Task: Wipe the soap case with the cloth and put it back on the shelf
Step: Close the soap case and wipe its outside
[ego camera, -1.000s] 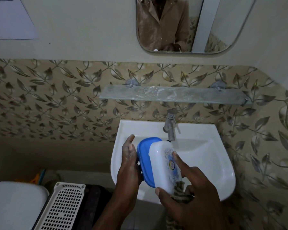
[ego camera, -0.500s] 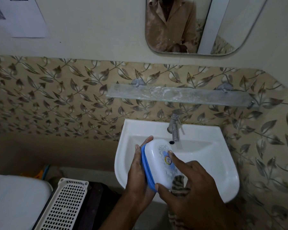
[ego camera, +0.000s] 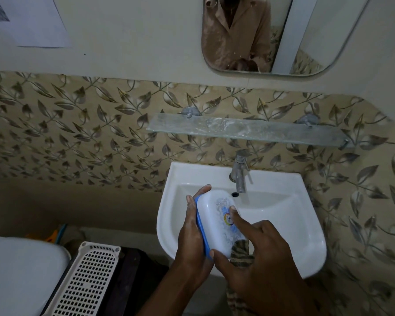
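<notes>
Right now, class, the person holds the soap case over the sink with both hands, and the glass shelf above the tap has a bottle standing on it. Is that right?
Not quite. The head view shows the glass shelf above the tap bare, with no bottle on it. The rest holds: the left hand and the right hand hold the soap case over the sink.

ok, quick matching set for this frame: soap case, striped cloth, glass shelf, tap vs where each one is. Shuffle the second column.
Things:
1. soap case
2. striped cloth
3. glass shelf
4. tap

Places:
A. on the wall above the basin, nothing on it
B. held between both hands over the basin
C. at the back rim of the basin
D. under the right hand, below the case

Pairs: 1-B, 2-D, 3-A, 4-C
</notes>
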